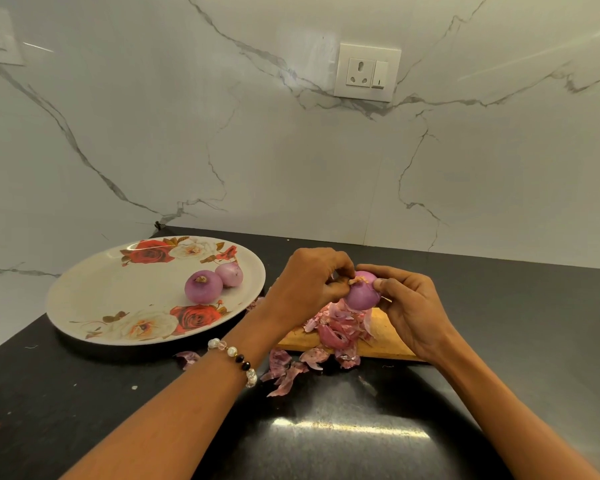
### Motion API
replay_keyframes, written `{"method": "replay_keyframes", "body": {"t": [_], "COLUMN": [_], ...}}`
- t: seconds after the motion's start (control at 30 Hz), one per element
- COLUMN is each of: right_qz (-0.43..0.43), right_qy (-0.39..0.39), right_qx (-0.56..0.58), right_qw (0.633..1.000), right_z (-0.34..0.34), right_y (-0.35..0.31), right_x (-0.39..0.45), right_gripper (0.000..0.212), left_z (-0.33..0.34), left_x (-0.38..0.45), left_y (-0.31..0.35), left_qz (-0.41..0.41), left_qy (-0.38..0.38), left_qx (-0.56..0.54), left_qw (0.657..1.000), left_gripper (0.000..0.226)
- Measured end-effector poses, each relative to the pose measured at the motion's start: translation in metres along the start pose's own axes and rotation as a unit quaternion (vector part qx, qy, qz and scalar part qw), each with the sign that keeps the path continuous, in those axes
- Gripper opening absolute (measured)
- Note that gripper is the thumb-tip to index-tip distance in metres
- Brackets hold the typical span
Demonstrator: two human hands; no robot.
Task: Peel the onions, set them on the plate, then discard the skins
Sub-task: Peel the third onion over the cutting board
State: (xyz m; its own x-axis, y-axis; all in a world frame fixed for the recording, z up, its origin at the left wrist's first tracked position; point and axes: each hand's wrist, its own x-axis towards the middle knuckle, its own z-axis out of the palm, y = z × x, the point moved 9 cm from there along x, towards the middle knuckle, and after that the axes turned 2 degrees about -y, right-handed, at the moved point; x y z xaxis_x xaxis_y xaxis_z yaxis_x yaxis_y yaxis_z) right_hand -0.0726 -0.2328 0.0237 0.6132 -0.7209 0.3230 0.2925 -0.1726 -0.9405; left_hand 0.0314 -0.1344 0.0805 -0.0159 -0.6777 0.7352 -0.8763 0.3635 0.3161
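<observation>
A: What did the head view show in the hands?

B: Both gripped one red onion (361, 295), smooth and glossy, held above a wooden cutting board (388, 344). The right hand (411, 306) cupped it from three o'clock, thumb on top. The left hand (309, 284) pinched at the dry root tuft on its crown from nine o'clock, fingers curled tight.

A: And the rest of the onions?

B: Two peeled ones sat touching on the round, rose-patterned plate (94, 299), towards its three o'clock rim: a larger onion (203, 287) in front, a smaller onion (229, 274) behind.

A: Skins?

B: Papery purple skins (340, 327) lay heaped on the board under the held onion, and curled scraps (284, 370) spilled over its near edge onto the black speckled countertop (84, 393).

A: Anything else?

B: A beaded bracelet (234, 358) on the left wrist, and a white socket (366, 72) at twelve o'clock on the veined marble wall.
</observation>
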Motion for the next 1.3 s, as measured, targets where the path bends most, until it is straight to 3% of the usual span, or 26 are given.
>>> {"method": "replay_keyframes", "body": {"t": [0.23,0.4,0.53,0.9,1.3], "right_qz": [0.000,0.010,0.030,0.053,0.038], "right_qy": [0.002,0.030,0.040,0.051,0.065], "right_qx": [0.010,0.084,0.133,0.121,0.080], "right_qw": [1.000,0.996,0.990,0.990,0.994], "right_z": [0.003,-0.005,-0.006,-0.008,-0.007], "right_y": [-0.002,-0.003,-0.001,0.003,-0.001], "right_x": [-0.001,0.000,0.001,0.001,-0.002], "right_gripper": [0.027,0.026,0.025,0.022,0.021], "left_z": [0.002,0.004,0.011,0.014,0.008], "left_x": [-0.001,-0.005,-0.007,-0.011,-0.010], "left_y": [-0.009,-0.030,-0.032,-0.032,-0.030], "left_qz": [-0.044,-0.184,-0.223,-0.257,-0.221], "left_qy": [0.018,0.012,-0.010,-0.026,-0.002], "left_qx": [-0.010,-0.227,-0.299,-0.307,-0.192], "left_qw": [0.999,0.956,0.928,0.916,0.956], "left_gripper": [0.008,0.019,0.026,0.029,0.024]}}
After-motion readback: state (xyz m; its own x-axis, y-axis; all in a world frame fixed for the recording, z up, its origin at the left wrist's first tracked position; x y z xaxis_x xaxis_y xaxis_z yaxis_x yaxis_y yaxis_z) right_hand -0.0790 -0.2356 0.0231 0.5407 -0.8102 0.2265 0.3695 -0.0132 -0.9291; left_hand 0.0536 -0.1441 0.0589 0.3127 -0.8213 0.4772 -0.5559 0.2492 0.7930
